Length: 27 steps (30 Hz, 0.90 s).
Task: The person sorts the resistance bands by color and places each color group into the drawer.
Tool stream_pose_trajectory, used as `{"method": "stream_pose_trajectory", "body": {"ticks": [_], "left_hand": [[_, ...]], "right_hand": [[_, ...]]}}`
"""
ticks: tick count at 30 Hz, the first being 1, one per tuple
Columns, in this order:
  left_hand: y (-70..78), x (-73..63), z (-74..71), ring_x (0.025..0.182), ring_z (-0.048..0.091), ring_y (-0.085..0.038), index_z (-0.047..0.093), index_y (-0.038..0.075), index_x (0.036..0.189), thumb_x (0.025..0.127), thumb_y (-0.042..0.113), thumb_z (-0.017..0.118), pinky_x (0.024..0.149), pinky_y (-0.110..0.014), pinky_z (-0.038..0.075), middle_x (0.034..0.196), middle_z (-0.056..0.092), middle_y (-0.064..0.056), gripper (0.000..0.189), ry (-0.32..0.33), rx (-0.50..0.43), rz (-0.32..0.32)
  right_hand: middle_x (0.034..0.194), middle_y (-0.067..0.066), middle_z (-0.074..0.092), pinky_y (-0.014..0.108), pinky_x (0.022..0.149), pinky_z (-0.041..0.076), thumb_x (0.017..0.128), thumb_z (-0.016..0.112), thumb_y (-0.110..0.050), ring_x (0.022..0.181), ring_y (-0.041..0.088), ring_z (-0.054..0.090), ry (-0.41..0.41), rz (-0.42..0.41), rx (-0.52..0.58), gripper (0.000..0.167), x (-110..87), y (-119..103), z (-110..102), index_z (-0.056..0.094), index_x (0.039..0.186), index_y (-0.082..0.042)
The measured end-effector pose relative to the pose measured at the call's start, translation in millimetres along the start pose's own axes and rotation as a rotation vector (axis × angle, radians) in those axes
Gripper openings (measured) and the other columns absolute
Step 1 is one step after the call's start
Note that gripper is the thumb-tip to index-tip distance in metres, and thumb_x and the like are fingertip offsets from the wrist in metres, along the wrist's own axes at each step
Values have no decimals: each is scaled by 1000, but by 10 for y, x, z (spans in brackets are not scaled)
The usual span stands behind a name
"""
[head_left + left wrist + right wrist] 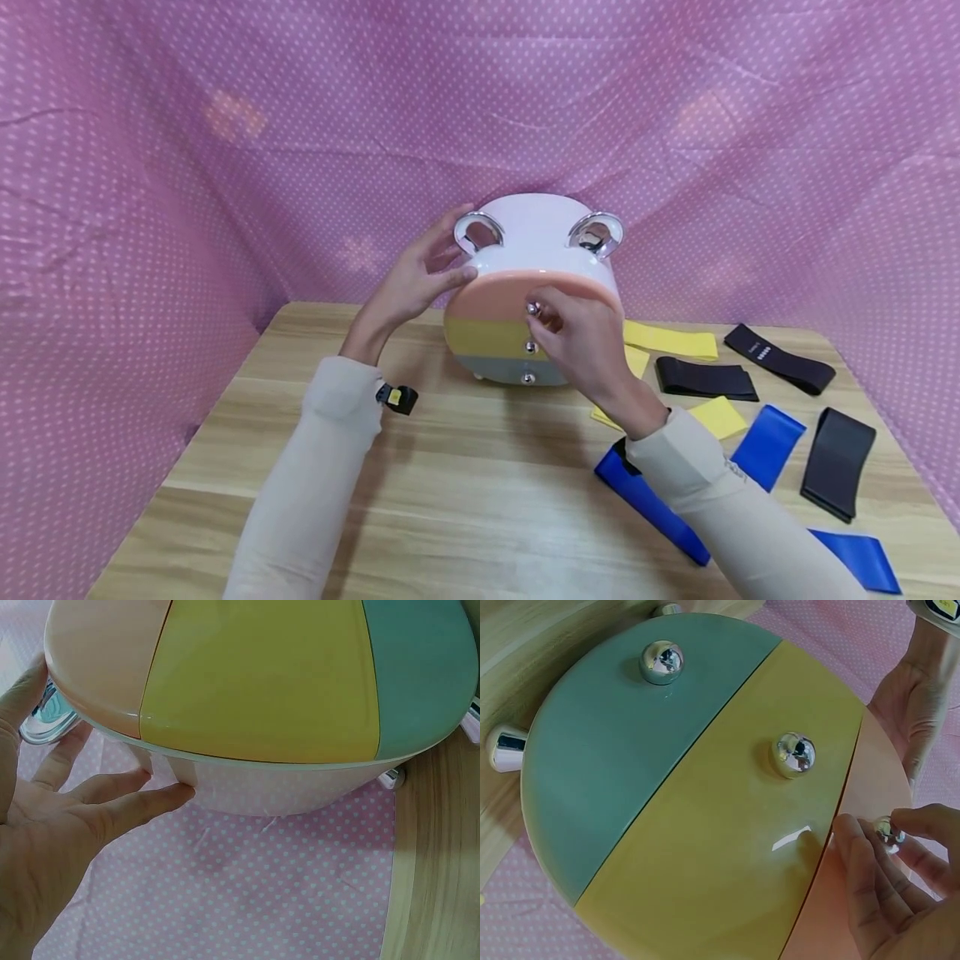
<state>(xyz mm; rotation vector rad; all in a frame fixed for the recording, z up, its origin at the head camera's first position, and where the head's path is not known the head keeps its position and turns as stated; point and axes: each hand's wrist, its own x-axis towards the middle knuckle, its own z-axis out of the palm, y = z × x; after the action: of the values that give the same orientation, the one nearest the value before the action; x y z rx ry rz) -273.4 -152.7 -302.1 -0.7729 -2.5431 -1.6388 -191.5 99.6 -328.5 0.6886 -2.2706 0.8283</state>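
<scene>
Pink dotted cloth (465, 100) hangs all round the wood-grain table (450, 508), and near its far edge stands the rounded white cabinet (534, 242), two chrome ears (480, 232) gleaming on top! Left hand (412, 279) at the side, fingers spread wide, fingertips against the white wall just beside one ear, thumb up by the front rim. Right hand (592, 342) squarely at the front, and it's a pinch: thumb and fingers on the top silver knob (889, 835), set on the peach panel (491, 298). Below come the yellow panel (483, 337) and the green panel (491, 367), a knob apiece. Out to the right, flat bands scattered: yellow bands (675, 340), black bands (705, 379), blue bands (768, 446), some partly behind the right sleeve (720, 500).
</scene>
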Motion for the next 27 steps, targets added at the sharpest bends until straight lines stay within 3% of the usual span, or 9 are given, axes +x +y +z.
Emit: {"method": "stream_pose_trajectory", "body": {"ticks": [14, 27], "left_hand": [[-5, -5, -12, 150, 45, -41, 33, 50, 161, 96, 25, 78, 121, -64, 40, 173, 30, 3, 82, -6, -2, -22], [-19, 10, -15, 150, 43, -43, 34, 45, 162, 96, 21, 78, 121, -66, 40, 173, 29, 3, 83, -30, -15, 11]], "right_hand": [[82, 9, 78, 34, 61, 62, 90, 76, -4, 68, 20, 73, -5, -20, -17, 12, -17, -3, 20, 76, 102, -4], [77, 6, 74, 31, 59, 58, 90, 76, -4, 66, 17, 67, 5, -74, -25, 6, -158, -106, -29, 74, 96, -5]]}}
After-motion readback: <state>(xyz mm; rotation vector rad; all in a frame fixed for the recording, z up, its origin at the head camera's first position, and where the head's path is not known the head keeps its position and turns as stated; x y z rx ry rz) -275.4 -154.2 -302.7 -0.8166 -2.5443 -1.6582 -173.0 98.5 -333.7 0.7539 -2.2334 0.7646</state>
